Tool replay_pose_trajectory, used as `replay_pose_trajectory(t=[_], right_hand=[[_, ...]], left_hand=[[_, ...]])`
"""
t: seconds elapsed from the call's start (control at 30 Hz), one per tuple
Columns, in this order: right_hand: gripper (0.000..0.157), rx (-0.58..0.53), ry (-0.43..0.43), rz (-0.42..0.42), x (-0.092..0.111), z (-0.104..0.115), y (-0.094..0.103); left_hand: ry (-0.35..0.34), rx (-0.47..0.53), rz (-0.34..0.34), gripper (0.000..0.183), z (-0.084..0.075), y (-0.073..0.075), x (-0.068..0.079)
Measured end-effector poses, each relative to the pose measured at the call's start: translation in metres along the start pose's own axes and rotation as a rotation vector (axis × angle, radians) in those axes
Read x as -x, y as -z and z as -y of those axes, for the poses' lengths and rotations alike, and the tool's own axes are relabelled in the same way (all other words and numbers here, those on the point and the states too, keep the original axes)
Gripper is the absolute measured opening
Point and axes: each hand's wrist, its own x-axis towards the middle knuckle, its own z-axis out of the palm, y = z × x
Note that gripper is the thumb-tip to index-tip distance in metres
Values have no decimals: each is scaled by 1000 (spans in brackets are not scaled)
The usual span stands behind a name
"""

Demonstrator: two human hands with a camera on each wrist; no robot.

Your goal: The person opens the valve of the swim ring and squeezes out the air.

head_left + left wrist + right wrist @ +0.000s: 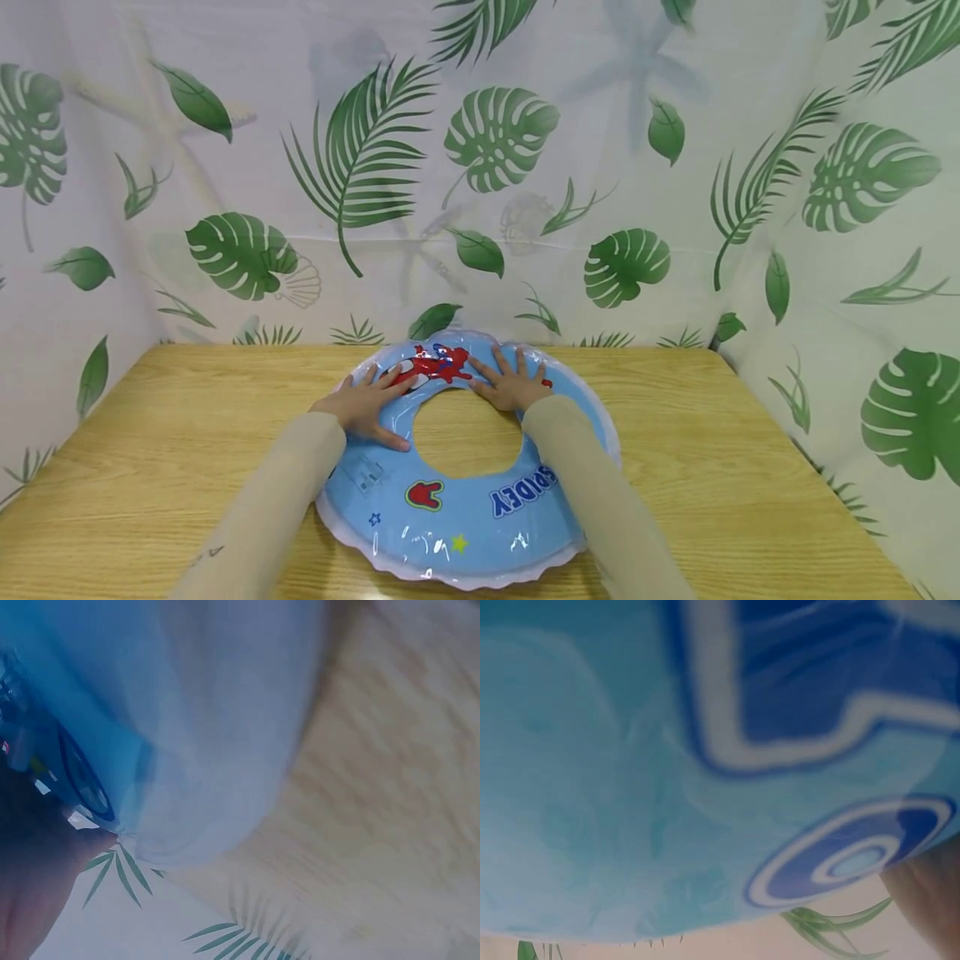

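Note:
A light blue inflatable swim ring (420, 533) with a wavy pale rim lies on the wooden table, its round hole showing the wood beneath. It carries red figures, stars and "SPIDEY" lettering. My left hand (363, 408) rests with spread fingers on the ring's left part, thumb beside the hole. On the upper right of the ring my right hand (510, 383) lies flat, fingers fanned out. Close up in the left wrist view, the ring's pale edge (217, 787) stands beside the hand. In the right wrist view the printed blue surface (592, 787) fills most of the picture.
The wooden table (712, 467) extends on both sides of the ring. Behind it and along the sides hangs a white curtain (547, 275) printed with green leaves, meeting the table's back edge.

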Motion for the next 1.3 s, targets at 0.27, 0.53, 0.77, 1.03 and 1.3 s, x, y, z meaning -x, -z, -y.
replay_pose_trajectory(t=[0.27,0.53,0.77,1.03,1.3], right_hand=[[58,-11,23,13,0,-1,2],[63,-46,72,20,-1,-10,7],[64,-36,130,6,12,-15,18],[67,5,197,11,54,-21,25],[69,21,184,-18,83,-31,1]], left_hand=[[30,-15,69,100,-2,2,1],[38,-24,90,98,-5,5,3],[17,-18,52,97,-5,3,2],[27,-28,29,98,-4,0,-1],[15,-61,11,99,-1,-3,-1]])
